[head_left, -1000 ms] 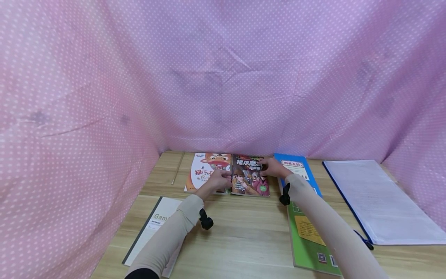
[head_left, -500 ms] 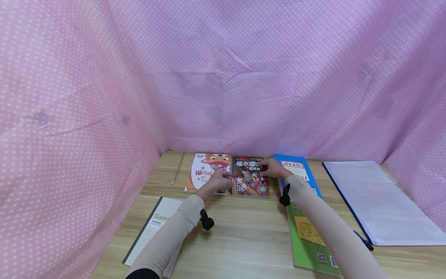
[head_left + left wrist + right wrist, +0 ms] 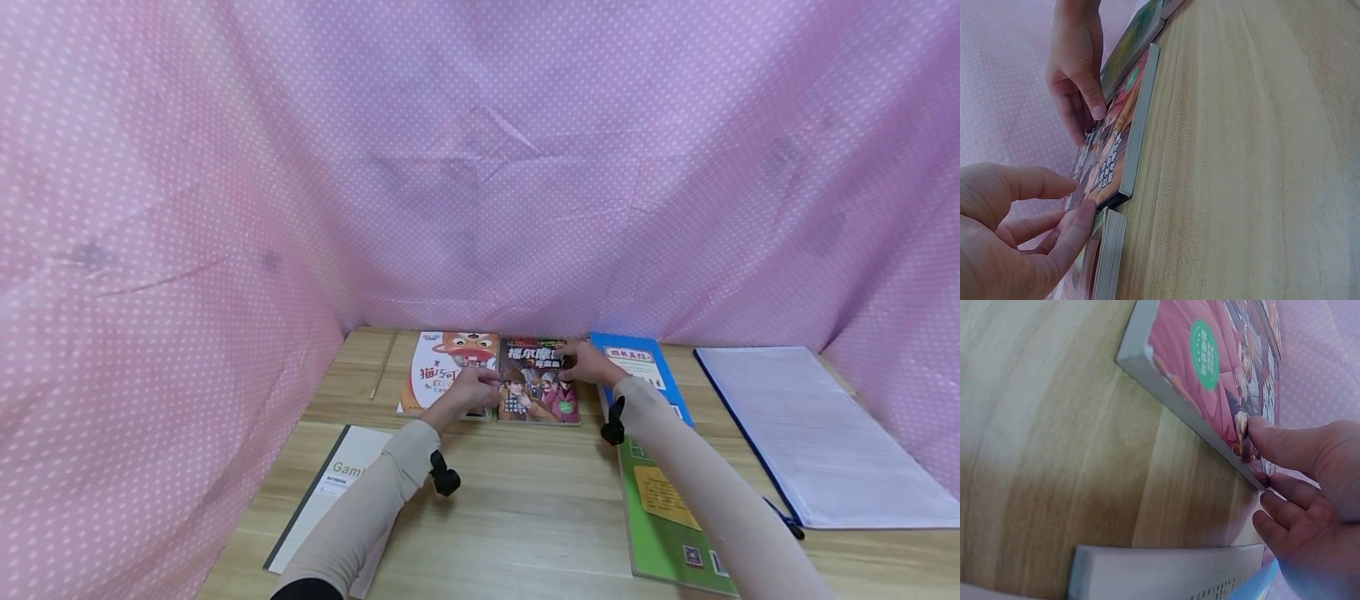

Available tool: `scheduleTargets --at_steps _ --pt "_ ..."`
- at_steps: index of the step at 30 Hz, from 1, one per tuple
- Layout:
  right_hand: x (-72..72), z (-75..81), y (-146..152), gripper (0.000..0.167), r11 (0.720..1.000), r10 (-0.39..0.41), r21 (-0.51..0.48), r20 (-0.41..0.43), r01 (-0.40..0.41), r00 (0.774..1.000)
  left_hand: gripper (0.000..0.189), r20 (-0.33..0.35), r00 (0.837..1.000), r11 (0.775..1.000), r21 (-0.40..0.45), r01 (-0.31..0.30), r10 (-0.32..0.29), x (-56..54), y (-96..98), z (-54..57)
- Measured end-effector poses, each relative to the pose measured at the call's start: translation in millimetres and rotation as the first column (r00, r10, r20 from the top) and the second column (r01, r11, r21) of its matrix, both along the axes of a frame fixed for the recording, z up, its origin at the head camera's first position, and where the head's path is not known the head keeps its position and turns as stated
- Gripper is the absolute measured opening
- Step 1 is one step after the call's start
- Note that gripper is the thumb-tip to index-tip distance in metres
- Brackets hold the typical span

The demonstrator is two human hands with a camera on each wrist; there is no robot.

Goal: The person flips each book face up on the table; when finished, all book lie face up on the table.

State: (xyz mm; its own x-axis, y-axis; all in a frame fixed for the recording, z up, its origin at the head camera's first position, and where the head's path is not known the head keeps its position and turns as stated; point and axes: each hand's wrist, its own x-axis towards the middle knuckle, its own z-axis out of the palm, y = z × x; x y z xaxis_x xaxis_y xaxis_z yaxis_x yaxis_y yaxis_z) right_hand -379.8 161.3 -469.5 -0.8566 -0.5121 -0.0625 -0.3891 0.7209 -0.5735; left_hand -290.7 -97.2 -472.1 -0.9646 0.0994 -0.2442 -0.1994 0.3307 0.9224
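Note:
A dark, comic-style paperback book (image 3: 528, 402) lies face up on the wooden table between my hands. My left hand (image 3: 467, 392) holds its left edge with thumb and fingertips, partly above the white and orange book (image 3: 429, 371) beside it. Along the opposite edge my right hand (image 3: 591, 363) grips the paperback. In the right wrist view the right thumb (image 3: 1285, 444) presses on the cover while the fingers sit at the side. From the left wrist view, the paperback (image 3: 1119, 140) and its neighbour lie nearly end to end, their page edges roughly in line.
A blue book (image 3: 654, 354) and a green book (image 3: 656, 542) lie to the right, partly under my right forearm. Farther right is a white zip folder (image 3: 817, 433). At left lie a grey notebook (image 3: 318, 500) and a thin stick (image 3: 383, 364). Pink dotted cloth (image 3: 480, 167) hangs behind.
Almost nothing moves. Both hands stay on the paperback's edges, and the books keep their places apart from a very slight shift of the whole view.

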Motion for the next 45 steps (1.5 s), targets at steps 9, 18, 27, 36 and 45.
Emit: scheduleTargets --at_steps 9,18,27,36,45 --pt "2.1 4.1 5 0.053 1.0 -0.011 -0.024 -0.002 0.011 1.0 0.043 -0.014 1.0 0.999 0.025 -0.021 0.021 -0.7 10.5 5.0" --pt "1.3 10.9 12 0.058 0.998 -0.051 -0.036 0.06 0.053 0.997 0.045 -0.072 0.997 0.999 0.04 0.027 -0.024 1.3 37.2 12.1" --pt "-1.7 28.2 33 0.062 0.999 -0.041 -0.032 0.055 0.042 0.998 0.047 -0.055 0.997 0.99 0.132 0.058 -0.051 0.8 72.7 10.9" --pt "-4.8 30.1 66 0.06 0.999 -0.035 -0.038 0.04 0.036 0.999 0.05 -0.07 0.99 0.972 0.198 0.131 -0.119 1.4 104.5 8.6" --pt "-2.9 33.4 101 0.065 0.996 -0.087 0.007 0.086 0.086 0.993 0.052 -0.131 0.985 0.971 0.196 0.137 -0.113 1.5 127.0 -2.1"
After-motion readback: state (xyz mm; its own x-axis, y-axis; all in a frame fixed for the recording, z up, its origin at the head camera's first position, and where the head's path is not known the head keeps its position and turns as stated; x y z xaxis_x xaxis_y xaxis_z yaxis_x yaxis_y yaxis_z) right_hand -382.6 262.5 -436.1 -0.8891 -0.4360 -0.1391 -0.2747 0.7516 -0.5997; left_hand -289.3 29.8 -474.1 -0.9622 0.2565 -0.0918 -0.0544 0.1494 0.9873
